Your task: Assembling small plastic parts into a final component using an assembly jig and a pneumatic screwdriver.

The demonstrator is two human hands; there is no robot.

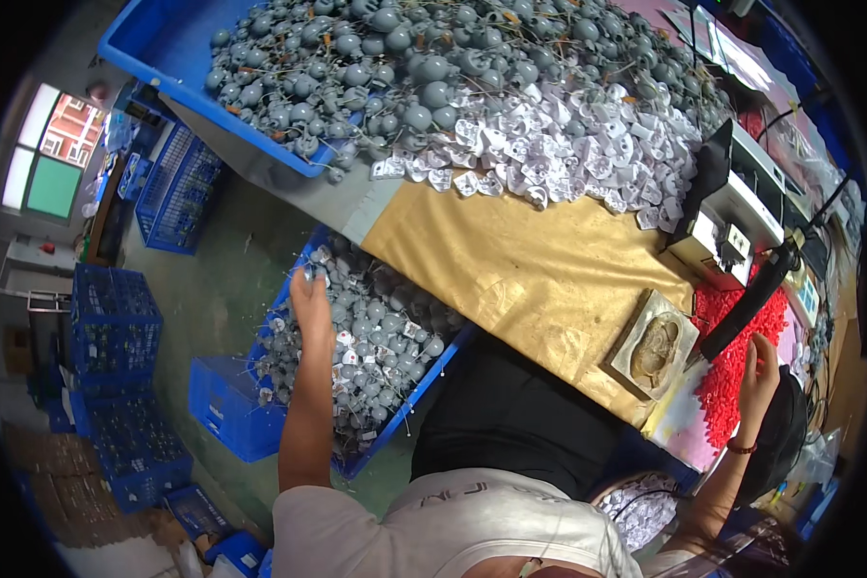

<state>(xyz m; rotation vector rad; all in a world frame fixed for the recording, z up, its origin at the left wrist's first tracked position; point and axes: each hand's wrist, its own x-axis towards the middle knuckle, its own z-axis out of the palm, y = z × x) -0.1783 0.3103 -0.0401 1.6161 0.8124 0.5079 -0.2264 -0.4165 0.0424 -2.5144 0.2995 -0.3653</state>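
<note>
My left hand (311, 306) reaches down into a blue bin (433, 371) on the floor, full of small grey round parts with wires and white tags (385, 337). Its fingers are closed around one of these grey parts at the bin's far end. My right hand (758, 371) is raised over a heap of small red pieces (737, 361) at the right of the table, fingers spread, holding nothing that I can see. A black handle-like tool (747, 303) slants just above that hand.
A gold-covered table (520, 260) carries a pile of white tags (568, 144), a large blue tray of grey parts (405, 67), a grey-and-white machine (727, 207) and a small square dish (657, 344). Blue crates (116, 332) stand on the green floor at left.
</note>
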